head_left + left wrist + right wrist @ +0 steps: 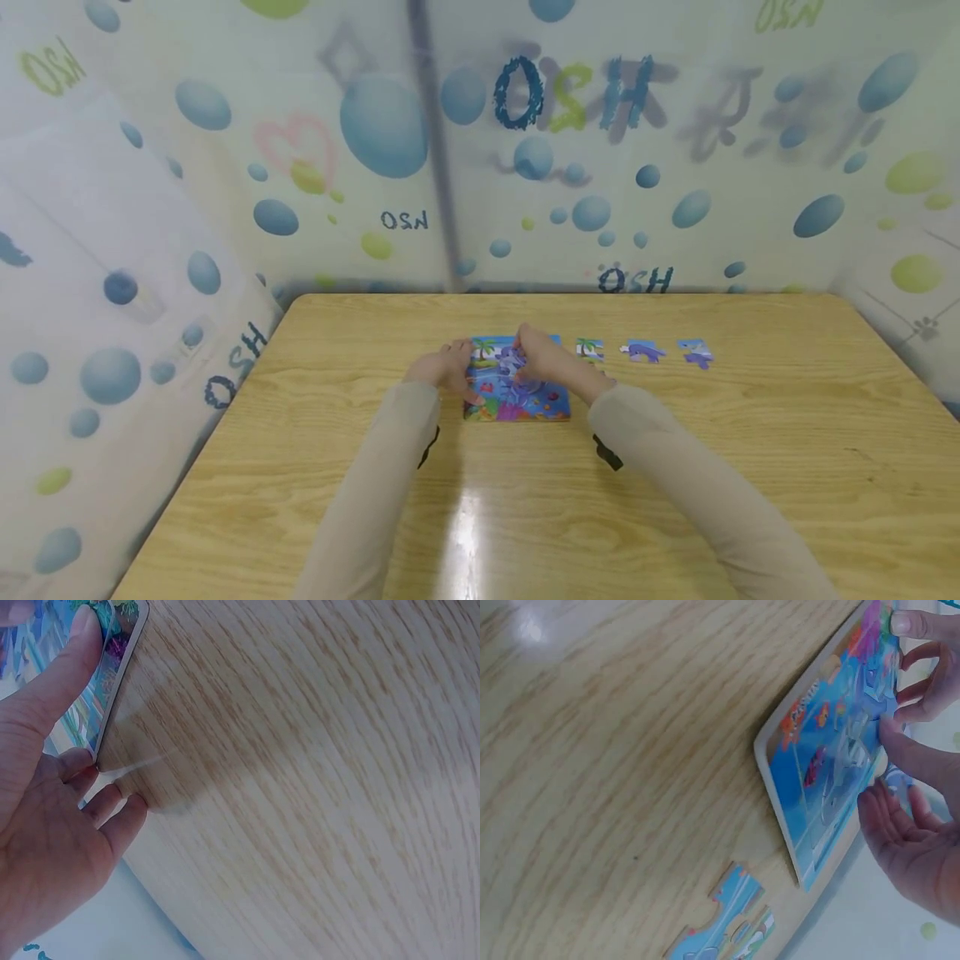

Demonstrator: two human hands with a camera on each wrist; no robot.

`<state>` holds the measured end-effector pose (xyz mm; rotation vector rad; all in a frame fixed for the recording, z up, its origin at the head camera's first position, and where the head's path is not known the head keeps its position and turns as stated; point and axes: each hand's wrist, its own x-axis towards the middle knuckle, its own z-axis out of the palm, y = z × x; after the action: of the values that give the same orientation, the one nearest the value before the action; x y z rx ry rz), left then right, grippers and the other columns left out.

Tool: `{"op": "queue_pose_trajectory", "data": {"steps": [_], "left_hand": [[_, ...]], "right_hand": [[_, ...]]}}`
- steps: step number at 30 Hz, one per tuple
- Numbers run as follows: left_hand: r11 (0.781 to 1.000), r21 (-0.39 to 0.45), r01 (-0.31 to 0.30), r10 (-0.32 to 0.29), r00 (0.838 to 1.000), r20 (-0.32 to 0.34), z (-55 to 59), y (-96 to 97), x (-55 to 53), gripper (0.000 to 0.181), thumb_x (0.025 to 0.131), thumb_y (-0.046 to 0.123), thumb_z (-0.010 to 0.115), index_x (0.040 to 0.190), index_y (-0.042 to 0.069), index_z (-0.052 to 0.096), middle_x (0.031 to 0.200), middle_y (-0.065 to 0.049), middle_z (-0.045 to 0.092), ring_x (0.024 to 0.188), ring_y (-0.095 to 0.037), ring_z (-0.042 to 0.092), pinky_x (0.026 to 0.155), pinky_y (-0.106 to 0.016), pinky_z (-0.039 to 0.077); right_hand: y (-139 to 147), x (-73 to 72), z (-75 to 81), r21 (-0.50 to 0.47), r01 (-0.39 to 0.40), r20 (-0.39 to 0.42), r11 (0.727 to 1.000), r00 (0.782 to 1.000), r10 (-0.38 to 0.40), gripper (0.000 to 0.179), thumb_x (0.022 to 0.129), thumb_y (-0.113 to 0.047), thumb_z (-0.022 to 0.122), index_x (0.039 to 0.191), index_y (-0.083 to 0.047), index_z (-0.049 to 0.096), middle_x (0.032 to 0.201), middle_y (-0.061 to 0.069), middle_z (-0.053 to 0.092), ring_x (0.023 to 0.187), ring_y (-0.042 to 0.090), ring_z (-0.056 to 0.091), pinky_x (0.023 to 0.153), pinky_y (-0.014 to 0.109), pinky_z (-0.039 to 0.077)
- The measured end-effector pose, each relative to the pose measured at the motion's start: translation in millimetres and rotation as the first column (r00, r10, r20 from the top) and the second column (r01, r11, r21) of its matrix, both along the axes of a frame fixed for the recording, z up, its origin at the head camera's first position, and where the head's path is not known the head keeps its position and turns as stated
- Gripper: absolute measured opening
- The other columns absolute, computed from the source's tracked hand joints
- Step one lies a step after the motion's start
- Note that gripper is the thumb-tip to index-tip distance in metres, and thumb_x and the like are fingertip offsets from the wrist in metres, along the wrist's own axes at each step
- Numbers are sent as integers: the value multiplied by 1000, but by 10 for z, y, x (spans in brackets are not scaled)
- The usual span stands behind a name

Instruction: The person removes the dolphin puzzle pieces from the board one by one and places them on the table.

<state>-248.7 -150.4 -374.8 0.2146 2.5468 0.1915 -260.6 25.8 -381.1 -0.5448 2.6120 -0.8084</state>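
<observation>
A sea-scene jigsaw board (552, 406), with a palm tree, dolphin and coral, lies flat on the table. My left hand (447, 368) grips its left side; in the left wrist view the thumb (71, 664) rests on the picture while fingers meet the edge. Over the board's upper middle, my right hand (547, 358) pinches a purple-blue puzzle piece (510, 360) between thumb and fingers, mostly covering it. The right wrist view shows that thumb (911, 750) at the board's surface, with the other fingers curled beyond.
To the right of the board lie three loose puzzle pieces in a row: a palm tree piece (589, 348), a purple dolphin piece (643, 352) and a blue dolphin piece (696, 352). The wooden table (300, 400) meets a patterned curtain (480, 167) at the back.
</observation>
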Motion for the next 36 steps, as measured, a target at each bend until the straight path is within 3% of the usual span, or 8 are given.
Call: {"op": "queue_pose_trajectory", "data": {"steps": [4, 10, 18, 27, 36], "left_hand": [[1000, 1, 1, -1, 1000, 3, 6, 3, 7, 103, 75, 47, 70, 147, 7, 7, 154, -10, 10, 142, -28, 13, 114, -44, 21], [1000, -2, 7, -7, 1000, 0, 8, 14, 13, 103, 75, 47, 70, 147, 6, 7, 154, -11, 10, 141, -29, 13, 113, -45, 21], [1000, 4, 11, -11, 1000, 17, 52, 8, 35, 104, 75, 48, 70, 147, 6, 8, 154, -11, 9, 142, -28, 11, 114, -43, 19], [999, 5, 35, -35, 999, 3, 23, 10, 27, 99, 78, 44, 68, 147, 6, 8, 155, -12, 6, 142, -31, 9, 114, -46, 19], [999, 18, 44, -44, 999, -3, 34, 5, 30, 98, 78, 44, 68, 146, 4, 11, 154, -13, 6, 142, -32, 9, 114, -47, 17]], "right_hand": [[24, 2, 22, -70, 0, 4, 998, 1000, 0, 36, 79, -5, 69, 108, -1, 48, 102, 14, 54, 92, 25, 55, 80, 32, 49], [86, -38, 19, -192, 53, 139, 980, 990, -27, 32, 82, -2, 64, 111, -2, 50, 106, 16, 55, 86, 22, 59, 71, 26, 53], [294, -108, 14, -292, 133, 270, 947, 961, -52, 34, 85, -5, 61, 117, 0, 49, 114, 20, 52, 86, 21, 61, 76, 32, 55], [664, -84, -12, -271, 170, 290, 948, 953, -88, 36, 88, -7, 59, 120, 1, 46, 116, 22, 49, 92, 25, 60, 78, 35, 54], [1012, -54, -59, -274, 188, 304, 943, 947, -101, 37, 87, -7, 59, 118, 8, 45, 103, 15, 48, 77, 13, 58, 77, 34, 55]]}}
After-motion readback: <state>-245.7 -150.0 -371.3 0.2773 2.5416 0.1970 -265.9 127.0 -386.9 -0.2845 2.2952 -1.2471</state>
